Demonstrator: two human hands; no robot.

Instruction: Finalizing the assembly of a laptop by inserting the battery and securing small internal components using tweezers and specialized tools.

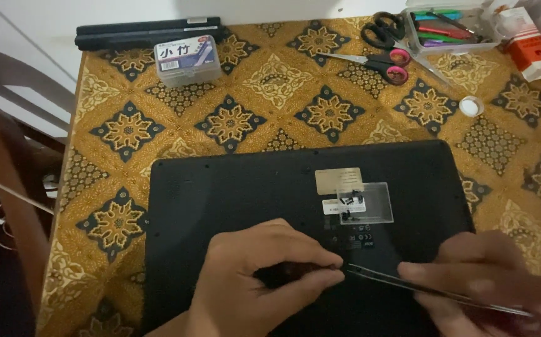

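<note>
Tweezers [432,288]: thin, stiff, springy metal; we pinch them mid-shank in our right hand [495,284], tips meeting a dark screwdriver handle [295,273] clasped by our left hand [251,281], over the upturned laptop [220,187].

The surface [270,81] wears a gold cloth patterned with dark star medallions. On it lies a black laptop [233,193], underside up, near the front edge. At the back rest a long black battery bar [149,32] and a small clear plastic box [187,59]. To the right lie scissors [382,47], a clear pen tray [448,28], a red-and-white carton [532,53] and a small white cap [470,106].
</note>
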